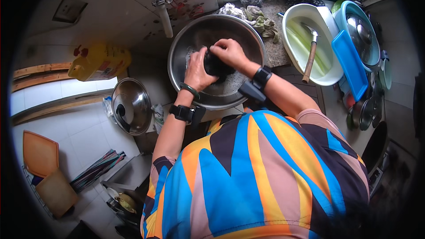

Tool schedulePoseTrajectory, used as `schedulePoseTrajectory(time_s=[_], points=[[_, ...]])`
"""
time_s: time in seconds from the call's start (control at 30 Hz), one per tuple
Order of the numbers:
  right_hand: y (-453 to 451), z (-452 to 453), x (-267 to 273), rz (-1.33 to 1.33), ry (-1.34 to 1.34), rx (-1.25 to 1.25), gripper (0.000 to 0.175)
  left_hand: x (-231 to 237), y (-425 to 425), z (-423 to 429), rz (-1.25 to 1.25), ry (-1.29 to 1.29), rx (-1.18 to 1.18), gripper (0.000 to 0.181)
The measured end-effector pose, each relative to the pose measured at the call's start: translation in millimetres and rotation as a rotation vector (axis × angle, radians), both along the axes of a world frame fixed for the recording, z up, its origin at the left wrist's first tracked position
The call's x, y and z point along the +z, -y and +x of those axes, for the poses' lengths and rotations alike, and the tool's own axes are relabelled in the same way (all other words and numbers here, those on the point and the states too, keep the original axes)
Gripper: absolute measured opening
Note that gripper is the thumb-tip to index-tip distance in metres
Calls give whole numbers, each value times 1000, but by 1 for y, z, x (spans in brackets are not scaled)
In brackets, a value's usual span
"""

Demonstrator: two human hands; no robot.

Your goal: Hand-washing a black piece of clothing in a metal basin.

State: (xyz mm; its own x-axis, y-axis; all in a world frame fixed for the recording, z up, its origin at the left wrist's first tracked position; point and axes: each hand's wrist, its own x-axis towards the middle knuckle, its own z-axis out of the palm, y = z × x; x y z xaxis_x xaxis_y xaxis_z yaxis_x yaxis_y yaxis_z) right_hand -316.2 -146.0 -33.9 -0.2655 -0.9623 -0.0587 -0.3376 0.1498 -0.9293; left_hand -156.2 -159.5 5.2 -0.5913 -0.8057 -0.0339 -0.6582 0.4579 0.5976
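Observation:
In a wide stainless steel basin [256,44], a black object [214,64] is held between both hands; it could be cloth, but the fingers hide too much to tell. My left hand [198,73] wraps its left side, thumb across the lower edge. From the upper right, my right hand [231,54] grips its top with bent fingers. Soapy water with white foam [234,84] lies in the basin under the hands. A dark green bangle [189,90] and a black strap [181,112] are on my left wrist, another black strap [261,77] on my right.
A tap [162,10] hangs beyond the basin. Crumpled cloths [260,20] lie behind its right rim. Farther right, a white tub [286,39] holds pale green stalks and a wooden-handled tool [310,56], beside a blue tray [348,66]. Leftward are a yellow jug [106,61] and a pot lid [139,106].

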Motion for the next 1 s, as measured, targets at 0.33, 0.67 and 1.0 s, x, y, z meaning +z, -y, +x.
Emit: schedulePoseTrajectory(time_s=[0.33, 0.67, 1.0], points=[[-26, 68, -6, 6, -481, -186, 21, -46, -19, -4, -82, 374, 211, 47], [5, 46, -32, 192, -474, -63, 27, -51, 9, -8, 61, 471, 59, 65], [43, 27, -37, 365, -327, 122, 35, -36, 37, -17, 346, 428, 90, 73]])
